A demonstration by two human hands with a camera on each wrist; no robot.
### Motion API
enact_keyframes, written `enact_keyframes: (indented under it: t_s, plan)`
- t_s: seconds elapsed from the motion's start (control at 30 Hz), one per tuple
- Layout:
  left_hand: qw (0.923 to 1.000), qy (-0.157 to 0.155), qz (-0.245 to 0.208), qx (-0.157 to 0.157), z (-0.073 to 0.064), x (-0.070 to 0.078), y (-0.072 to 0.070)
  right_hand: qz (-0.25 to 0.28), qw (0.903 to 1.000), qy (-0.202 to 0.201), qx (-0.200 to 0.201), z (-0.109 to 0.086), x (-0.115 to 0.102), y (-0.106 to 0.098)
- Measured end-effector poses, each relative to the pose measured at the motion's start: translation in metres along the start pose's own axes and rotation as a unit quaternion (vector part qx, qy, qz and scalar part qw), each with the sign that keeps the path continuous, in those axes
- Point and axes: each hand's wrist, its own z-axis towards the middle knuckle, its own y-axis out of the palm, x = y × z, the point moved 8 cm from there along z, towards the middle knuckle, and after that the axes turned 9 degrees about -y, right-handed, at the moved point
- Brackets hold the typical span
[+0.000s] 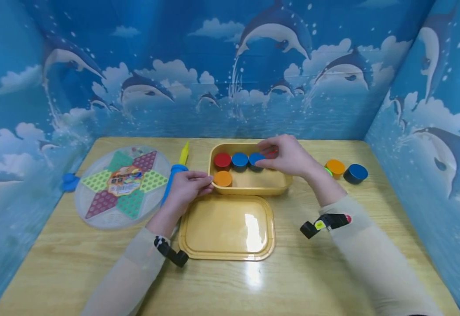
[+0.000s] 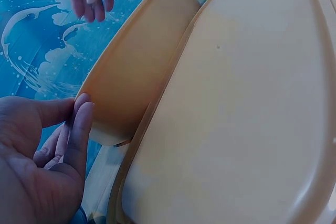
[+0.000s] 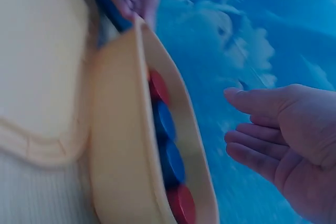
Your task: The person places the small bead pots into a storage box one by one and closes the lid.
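A tan plastic box [image 1: 249, 191] stands near the back of the table. Inside, a red round piece [image 1: 223, 161], two blue round pieces [image 1: 239, 161] and a second red one form a back row, the last partly behind my right hand. An orange round piece [image 1: 223, 178] lies in the front left corner. My left hand [image 1: 186, 186] pinches the box rim at that corner between thumb and fingers. Over the box's right part, my right hand [image 1: 287, 153] has relaxed fingers with nothing between them, as the right wrist view shows. A matching tan lid [image 1: 222, 224] lies flat in front.
To the right of the box are an orange round piece [image 1: 335, 168], a blue one [image 1: 355, 174] and a partly hidden green one. At left lies a clear round Chinese checkers board [image 1: 125, 186], beside a long blue and yellow object [image 1: 184, 153]. Dolphin-print sheets [image 1: 230, 66] wall the table.
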Motion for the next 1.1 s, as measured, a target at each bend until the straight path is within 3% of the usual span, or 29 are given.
enact_keyframes:
  t_s: [0.2,0.6,0.77,1.1]
  plan:
    - [1.0000,-0.003,-0.007,-0.004,-0.002,0.001,0.000,-0.031,0.9974,0.045,0.047,-0.033,0.032,-0.041]
    - [1.0000,-0.007,-0.006,-0.004,-0.003,0.000,0.001,-0.058,0.9921,0.099,0.051,-0.087,0.079,-0.088]
    - [0.9999,-0.008,-0.006,-0.001,-0.002,0.000,0.000,-0.085,0.9892,0.113,0.041,-0.101,0.095,-0.091]
    - [1.0000,0.003,-0.004,-0.007,-0.003,0.001,-0.001,-0.163,0.9826,0.073,-0.051,-0.104,0.114,-0.073]
